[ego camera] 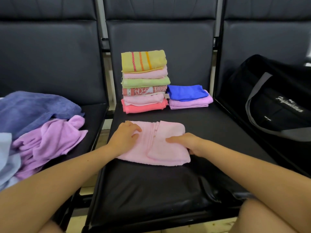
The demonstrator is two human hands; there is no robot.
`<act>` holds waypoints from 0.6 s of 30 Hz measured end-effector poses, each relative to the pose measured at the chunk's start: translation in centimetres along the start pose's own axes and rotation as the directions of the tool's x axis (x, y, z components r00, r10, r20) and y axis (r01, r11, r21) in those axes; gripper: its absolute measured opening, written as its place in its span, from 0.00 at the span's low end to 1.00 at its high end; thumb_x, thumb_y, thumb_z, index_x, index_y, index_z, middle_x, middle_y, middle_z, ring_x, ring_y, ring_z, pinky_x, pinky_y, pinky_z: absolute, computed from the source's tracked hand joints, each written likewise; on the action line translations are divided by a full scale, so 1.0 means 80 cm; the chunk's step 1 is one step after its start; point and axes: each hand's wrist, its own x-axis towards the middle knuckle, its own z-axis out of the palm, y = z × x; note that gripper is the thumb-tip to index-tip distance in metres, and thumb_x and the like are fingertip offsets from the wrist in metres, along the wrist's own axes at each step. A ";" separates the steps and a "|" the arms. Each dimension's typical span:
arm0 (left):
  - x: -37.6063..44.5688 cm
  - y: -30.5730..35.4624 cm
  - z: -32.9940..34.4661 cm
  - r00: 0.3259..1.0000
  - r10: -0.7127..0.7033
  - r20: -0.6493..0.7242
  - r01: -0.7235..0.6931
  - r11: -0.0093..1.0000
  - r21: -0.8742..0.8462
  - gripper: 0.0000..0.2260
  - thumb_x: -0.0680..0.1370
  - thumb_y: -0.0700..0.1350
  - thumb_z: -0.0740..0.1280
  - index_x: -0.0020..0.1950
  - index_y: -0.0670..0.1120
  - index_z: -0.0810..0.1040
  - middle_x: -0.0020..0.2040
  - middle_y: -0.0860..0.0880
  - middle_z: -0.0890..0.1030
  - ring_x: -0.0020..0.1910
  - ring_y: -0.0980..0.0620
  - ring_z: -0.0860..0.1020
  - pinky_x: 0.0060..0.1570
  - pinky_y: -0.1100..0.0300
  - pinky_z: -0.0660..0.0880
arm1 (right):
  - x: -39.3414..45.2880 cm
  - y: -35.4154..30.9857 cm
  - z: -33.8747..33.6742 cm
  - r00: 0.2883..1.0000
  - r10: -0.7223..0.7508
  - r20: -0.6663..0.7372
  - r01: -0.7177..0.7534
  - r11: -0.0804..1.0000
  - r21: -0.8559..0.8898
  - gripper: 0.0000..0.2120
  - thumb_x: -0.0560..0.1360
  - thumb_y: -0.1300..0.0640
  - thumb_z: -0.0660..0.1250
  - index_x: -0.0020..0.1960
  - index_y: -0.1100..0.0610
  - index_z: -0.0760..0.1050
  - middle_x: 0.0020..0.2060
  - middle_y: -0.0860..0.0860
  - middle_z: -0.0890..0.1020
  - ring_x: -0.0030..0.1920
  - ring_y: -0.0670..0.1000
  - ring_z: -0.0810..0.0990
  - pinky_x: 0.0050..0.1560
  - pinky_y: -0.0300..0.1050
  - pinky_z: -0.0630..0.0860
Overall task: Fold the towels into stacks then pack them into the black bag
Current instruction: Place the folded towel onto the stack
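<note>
Head view: both hands rest on a pink towel [154,145] lying partly folded on the middle seat [151,190]. The left hand [125,133] lies flat, fingers spread, pinning the towel's left part. The right hand [185,142] has its fingers over the folded flap on the right and seems to pinch the towel's right edge; the thumb is hidden, so I cannot tell how firm that hold is.

Just beyond the hands stands a tall stack [144,83] of six folded towels, with a short stack [190,96] of a blue and a lilac one touching its right side. Left of the left hand, on the next seat, loose towels [42,125] wait unfolded. Right of the right hand, well apart, sits the black bag [276,101].

Risks, as I judge them: the flap sits askew, so pressing it down now would give a lopsided fold that stacks badly. The tall stack already leans a little; another towel set on it off-centre could tip it onto the short stack. Lifting the towel one-handed could let the fold fall open.
</note>
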 end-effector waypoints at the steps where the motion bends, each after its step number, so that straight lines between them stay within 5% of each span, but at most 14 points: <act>1: 0.000 -0.001 0.000 0.999 0.021 0.024 -0.021 1.000 -0.011 0.11 0.79 0.42 0.63 0.58 0.52 0.78 0.60 0.51 0.74 0.64 0.48 0.68 0.65 0.55 0.67 | -0.002 -0.003 0.002 1.000 -0.008 -0.010 0.009 0.999 0.040 0.31 0.68 0.48 0.76 0.66 0.59 0.71 0.59 0.53 0.78 0.58 0.54 0.78 0.60 0.50 0.76; 7: -0.004 0.008 0.008 0.998 0.046 0.036 -0.049 0.995 0.092 0.13 0.79 0.46 0.62 0.63 0.52 0.75 0.62 0.51 0.71 0.63 0.50 0.66 0.61 0.57 0.67 | -0.006 -0.022 -0.013 0.971 -0.013 -0.237 0.040 0.993 0.109 0.28 0.71 0.55 0.73 0.67 0.61 0.69 0.59 0.58 0.77 0.54 0.59 0.78 0.51 0.51 0.77; 10: -0.004 0.011 0.014 0.999 0.045 0.000 -0.045 0.996 0.075 0.13 0.79 0.46 0.62 0.64 0.52 0.75 0.62 0.52 0.70 0.64 0.51 0.64 0.58 0.59 0.68 | -0.014 -0.035 -0.016 0.943 -0.195 -0.270 0.188 0.981 -0.054 0.19 0.73 0.57 0.69 0.63 0.61 0.74 0.57 0.57 0.78 0.54 0.57 0.78 0.53 0.51 0.75; 14: 0.004 0.008 0.010 0.998 -0.037 -0.041 0.032 0.994 -0.108 0.11 0.80 0.43 0.61 0.60 0.49 0.78 0.59 0.50 0.74 0.61 0.50 0.70 0.59 0.56 0.70 | -0.037 -0.061 0.010 0.895 -0.403 -0.191 0.368 0.910 -0.192 0.14 0.76 0.54 0.65 0.59 0.59 0.76 0.52 0.53 0.79 0.48 0.50 0.76 0.45 0.44 0.72; 18: 0.005 0.012 -0.003 0.988 -0.154 -0.033 0.124 0.891 -0.437 0.13 0.82 0.41 0.55 0.45 0.47 0.78 0.43 0.51 0.78 0.45 0.52 0.75 0.47 0.62 0.71 | -0.052 -0.072 0.045 0.941 -0.334 0.056 0.331 0.942 0.052 0.10 0.78 0.55 0.62 0.54 0.58 0.77 0.40 0.52 0.81 0.39 0.52 0.78 0.39 0.41 0.75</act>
